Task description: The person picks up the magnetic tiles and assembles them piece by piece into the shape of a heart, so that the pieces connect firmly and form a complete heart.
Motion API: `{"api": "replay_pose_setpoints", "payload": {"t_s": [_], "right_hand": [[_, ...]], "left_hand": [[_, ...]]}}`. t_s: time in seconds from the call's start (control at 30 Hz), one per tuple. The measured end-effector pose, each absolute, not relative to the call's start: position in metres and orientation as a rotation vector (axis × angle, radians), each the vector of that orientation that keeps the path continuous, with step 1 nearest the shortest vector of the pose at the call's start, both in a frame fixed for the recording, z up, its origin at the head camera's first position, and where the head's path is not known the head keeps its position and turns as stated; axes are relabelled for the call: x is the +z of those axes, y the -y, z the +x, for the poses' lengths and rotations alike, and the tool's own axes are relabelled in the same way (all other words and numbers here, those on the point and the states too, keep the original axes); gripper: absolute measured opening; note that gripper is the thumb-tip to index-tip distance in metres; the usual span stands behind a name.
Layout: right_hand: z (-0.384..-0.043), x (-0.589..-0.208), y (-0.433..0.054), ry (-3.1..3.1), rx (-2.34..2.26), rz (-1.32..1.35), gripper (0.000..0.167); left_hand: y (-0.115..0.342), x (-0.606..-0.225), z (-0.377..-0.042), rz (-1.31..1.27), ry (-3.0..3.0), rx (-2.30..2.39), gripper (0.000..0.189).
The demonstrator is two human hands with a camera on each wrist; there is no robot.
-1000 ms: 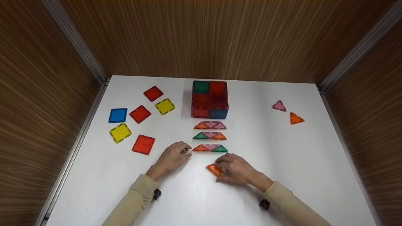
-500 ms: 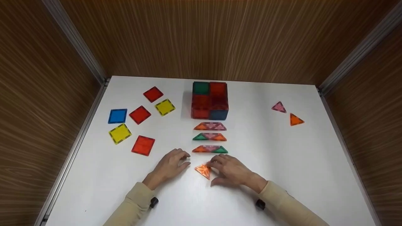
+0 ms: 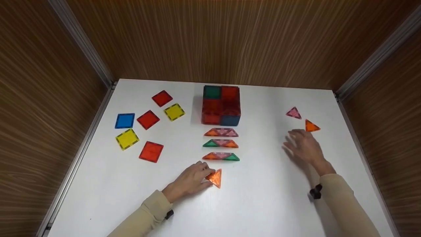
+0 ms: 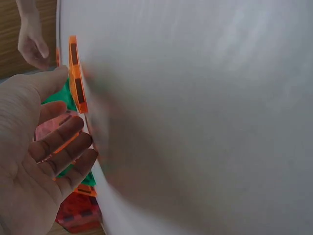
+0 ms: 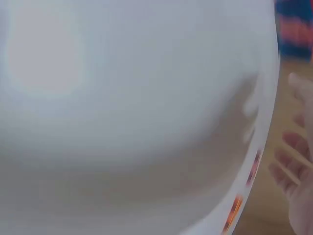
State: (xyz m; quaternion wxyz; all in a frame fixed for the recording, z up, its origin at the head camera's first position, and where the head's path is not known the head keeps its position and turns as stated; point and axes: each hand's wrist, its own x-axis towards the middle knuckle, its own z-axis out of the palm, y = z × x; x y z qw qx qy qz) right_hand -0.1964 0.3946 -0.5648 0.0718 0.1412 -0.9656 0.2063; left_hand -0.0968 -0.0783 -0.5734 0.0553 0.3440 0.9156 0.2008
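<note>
My left hand (image 3: 190,181) pinches an orange triangular magnetic tile (image 3: 215,178) between thumb and fingers, low over the table front. In the left wrist view the tile (image 4: 77,78) appears edge-on at the thumb tip. My right hand (image 3: 306,147), holding nothing, hovers at the right with fingers loosely bent. Just beyond its fingertips lie a loose orange triangle tile (image 3: 311,125) and a pink triangle tile (image 3: 293,113). Ahead of the left hand, a strip of orange, pink and green triangles (image 3: 221,156) is the nearest of three similar strips.
Behind the strips stands a box of red, green and blue square tiles (image 3: 221,105). Several loose squares lie at the left, among them a blue tile (image 3: 125,120), a yellow tile (image 3: 127,139) and a red tile (image 3: 151,151). Wood-grain panels (image 3: 210,39) enclose the white table.
The orange tile moved left in the right hand and is now in the left hand's fingers. My right hand let go and travelled right, towards the loose triangles.
</note>
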Motion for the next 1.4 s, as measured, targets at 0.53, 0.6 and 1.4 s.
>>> {"api": "replay_pose_setpoints", "payload": {"t_s": [0.53, 0.6, 1.4], "right_hand": [[-0.236, -0.561, -0.47, 3.257, 0.675, -0.133, 0.077], [-0.234, -0.563, -0.473, 3.263, 0.677, -0.121, 0.075], [-0.145, -0.562, -0.372, 3.083, 0.63, 0.399, 0.064]], "left_hand": [[0.069, -0.578, -0.099, 1.16, -2.769, 0.514, 0.034], [0.069, -0.578, -0.1, 1.16, -2.767, 0.511, 0.034], [0.075, -0.577, -0.101, 1.134, -2.775, 0.595, 0.031]]}}
